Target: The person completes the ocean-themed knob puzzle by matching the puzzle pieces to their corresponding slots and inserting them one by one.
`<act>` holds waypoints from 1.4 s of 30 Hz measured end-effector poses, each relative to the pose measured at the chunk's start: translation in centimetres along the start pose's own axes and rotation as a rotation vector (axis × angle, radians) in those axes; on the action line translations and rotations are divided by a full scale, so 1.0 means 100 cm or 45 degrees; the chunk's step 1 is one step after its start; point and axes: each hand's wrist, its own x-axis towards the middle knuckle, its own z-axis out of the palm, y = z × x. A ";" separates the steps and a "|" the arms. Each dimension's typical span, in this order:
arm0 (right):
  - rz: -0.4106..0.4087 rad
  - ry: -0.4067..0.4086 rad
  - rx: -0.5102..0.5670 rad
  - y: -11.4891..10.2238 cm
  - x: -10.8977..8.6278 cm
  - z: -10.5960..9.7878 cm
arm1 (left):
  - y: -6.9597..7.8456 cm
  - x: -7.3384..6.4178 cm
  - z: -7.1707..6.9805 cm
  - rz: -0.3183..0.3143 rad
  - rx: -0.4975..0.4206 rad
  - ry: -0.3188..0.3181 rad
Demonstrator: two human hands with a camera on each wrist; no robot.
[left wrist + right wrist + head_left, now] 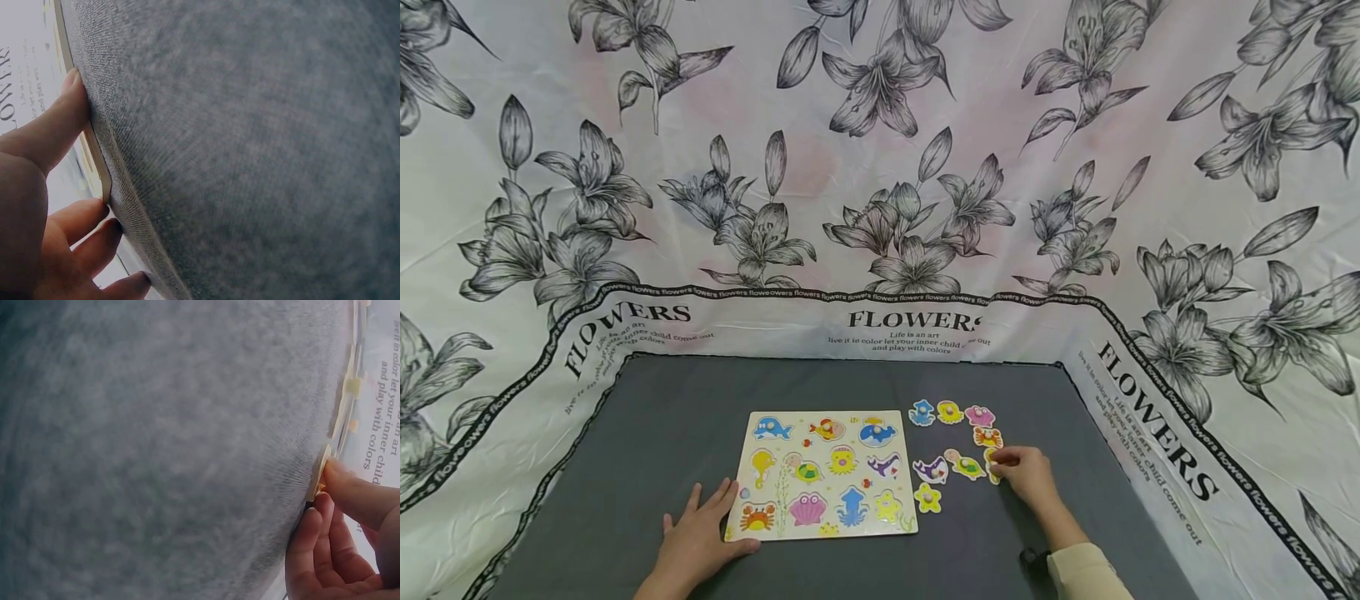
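A pale wooden puzzle board (844, 533) with sea-animal pictures lies flat on the dark grey tabletop. My left hand (696, 533) is at its near left corner, thumb along the near edge and fingers spread by the left side; in the left wrist view the thumb and index fingertip touch the board's edge (100, 165). Right of the board, my right hand (1028, 475) pinches a yellow puzzle piece (992, 467) between thumb and fingers. Fingertips hide much of that piece. The right wrist view shows the piece (320, 469) edge-on, at the tabletop.
Beside the board lie loose pieces: a blue octopus (922, 412), yellow fish (950, 412), pink shell (980, 417), crab (988, 437), turtle (966, 465), purple whale (931, 471) and yellow starfish (928, 498). Flower-printed white cloth (917, 325) rises behind and along both sides.
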 end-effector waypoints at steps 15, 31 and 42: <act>-0.057 0.035 -0.059 -0.027 0.000 -0.008 | -0.002 0.000 0.000 0.017 -0.006 0.006; -0.149 0.012 0.055 -0.079 -0.002 0.000 | -0.005 0.002 0.005 0.009 -0.011 0.000; -0.280 -0.029 0.121 -0.122 -0.002 0.014 | -0.002 0.000 0.002 0.020 -0.035 -0.008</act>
